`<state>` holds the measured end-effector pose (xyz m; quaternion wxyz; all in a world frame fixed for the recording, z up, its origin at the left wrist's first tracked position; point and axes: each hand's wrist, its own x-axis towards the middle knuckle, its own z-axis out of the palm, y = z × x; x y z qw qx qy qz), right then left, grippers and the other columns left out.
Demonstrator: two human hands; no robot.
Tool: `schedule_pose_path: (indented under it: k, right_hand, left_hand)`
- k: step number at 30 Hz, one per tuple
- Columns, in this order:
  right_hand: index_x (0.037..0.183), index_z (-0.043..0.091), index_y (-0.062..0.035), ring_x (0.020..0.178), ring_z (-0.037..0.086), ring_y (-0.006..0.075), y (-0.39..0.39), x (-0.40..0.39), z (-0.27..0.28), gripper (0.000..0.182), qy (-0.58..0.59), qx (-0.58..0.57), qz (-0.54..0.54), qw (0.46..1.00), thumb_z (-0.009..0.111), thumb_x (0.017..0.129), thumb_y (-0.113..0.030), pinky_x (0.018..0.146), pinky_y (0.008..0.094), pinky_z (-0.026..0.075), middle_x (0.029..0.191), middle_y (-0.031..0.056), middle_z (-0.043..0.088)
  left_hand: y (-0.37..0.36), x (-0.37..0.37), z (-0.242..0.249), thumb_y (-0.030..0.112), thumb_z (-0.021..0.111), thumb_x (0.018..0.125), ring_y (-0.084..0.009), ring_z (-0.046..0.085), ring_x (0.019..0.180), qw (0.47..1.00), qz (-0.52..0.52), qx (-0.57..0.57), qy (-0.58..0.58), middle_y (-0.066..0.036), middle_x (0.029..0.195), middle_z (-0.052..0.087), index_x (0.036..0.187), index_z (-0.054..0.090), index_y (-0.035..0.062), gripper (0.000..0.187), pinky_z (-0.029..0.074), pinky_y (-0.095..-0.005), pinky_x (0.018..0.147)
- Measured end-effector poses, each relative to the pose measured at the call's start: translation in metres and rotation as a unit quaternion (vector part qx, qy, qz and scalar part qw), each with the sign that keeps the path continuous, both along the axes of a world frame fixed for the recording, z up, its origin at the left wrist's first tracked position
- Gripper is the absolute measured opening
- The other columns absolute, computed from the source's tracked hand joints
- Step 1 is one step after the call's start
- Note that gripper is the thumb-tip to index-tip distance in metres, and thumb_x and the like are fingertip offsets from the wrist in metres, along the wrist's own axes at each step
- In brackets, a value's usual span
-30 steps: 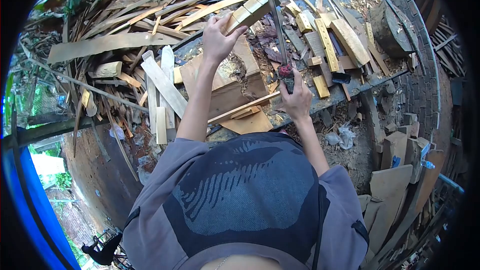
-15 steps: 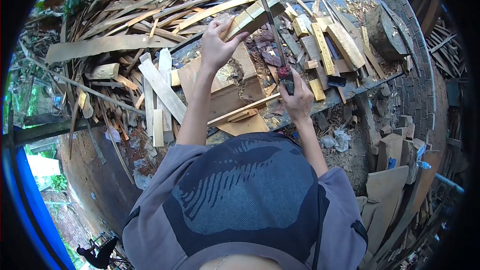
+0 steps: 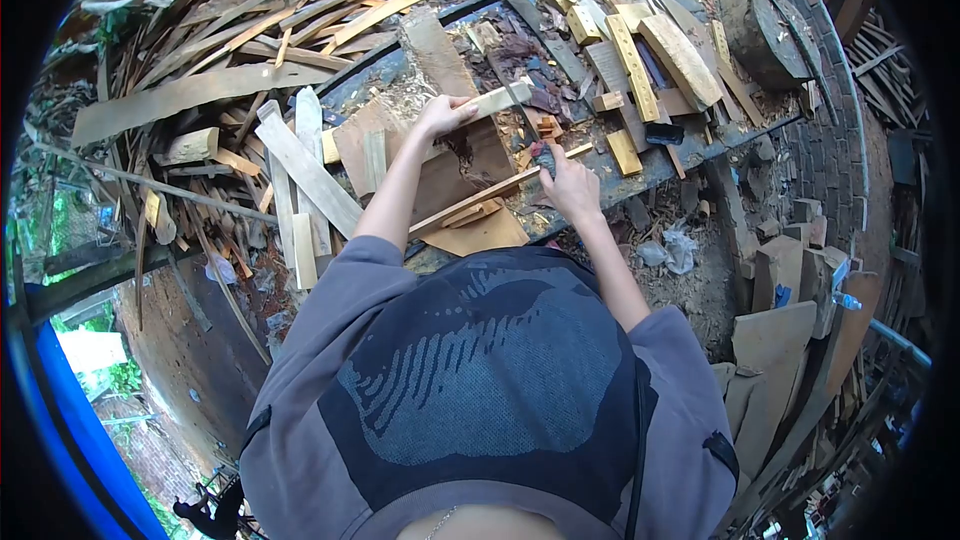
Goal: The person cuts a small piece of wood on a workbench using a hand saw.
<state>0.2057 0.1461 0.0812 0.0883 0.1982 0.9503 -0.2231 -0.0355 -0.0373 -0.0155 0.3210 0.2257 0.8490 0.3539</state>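
My left hand [image 3: 446, 117] is closed around one end of a pale wooden block [image 3: 493, 102], which it holds tilted over a big brown timber [image 3: 440, 190]. My right hand [image 3: 571, 186] grips the dark, red-flecked handle of a long narrow-bladed knife [image 3: 519, 91]. The blade slants up and left from that fist and crosses the block's far end. Wood chips [image 3: 547, 127] lie just beyond the right knuckles. Below the hands, a thin strip of wood [image 3: 480, 203] runs along the near side of the timber.
Long offcuts [image 3: 250, 15] are heaped at the back left. Several yellowish wood pieces [image 3: 632, 65] lie on the dark bench [image 3: 705, 152] to the right, beside a black object [image 3: 664, 134]. A round log [image 3: 762, 35] stands at the far right. Boards [image 3: 775, 350] lean at lower right.
The raised block has come down and turned flatter, over the timber. The knife, which stood up beside it, has lowered so its blade crosses the block's end. The view has shifted slightly.
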Motion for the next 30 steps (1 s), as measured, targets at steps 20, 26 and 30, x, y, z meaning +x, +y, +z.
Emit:
schedule_pose_path:
  k: [20,26,30]
  right_hand:
    - [0.120,0.049,-0.0124,0.068,0.066,0.0351,-0.015,-0.020,-0.044,0.045,0.093,0.037,0.016,0.995,0.064,0.081,-0.030,0.060,0.0456,0.053,0.076,0.0174,0.063]
    - [0.127,0.051,-0.0135,0.068,0.066,0.0343,-0.003,-0.007,-0.029,0.050,0.062,0.021,0.025,0.998,0.062,0.082,-0.032,0.061,0.0451,0.053,0.077,0.0181,0.063]
    - [0.129,0.053,-0.0136,0.068,0.067,0.0340,-0.008,-0.003,0.000,0.051,0.043,0.024,0.021,0.999,0.061,0.082,-0.031,0.062,0.0451,0.054,0.076,0.0189,0.065]
  left_hand:
    - [0.070,0.034,0.008,0.029,0.047,0.086,-0.0405,0.040,0.122,0.880,0.336,-0.217,0.255,-0.030,0.124,0.048,0.124,0.048,-0.0102,0.055,0.028,-0.0480,0.108]
    - [0.063,0.028,0.005,0.032,0.050,0.080,-0.0428,0.034,0.130,0.893,0.262,-0.181,0.319,-0.032,0.134,0.041,0.132,0.041,-0.0098,0.067,0.022,-0.0482,0.112]
    - [0.063,0.028,0.008,0.034,0.049,0.080,-0.0429,0.029,0.135,0.909,0.232,-0.193,0.287,-0.031,0.141,0.035,0.139,0.035,-0.0074,0.073,0.018,-0.0478,0.115]
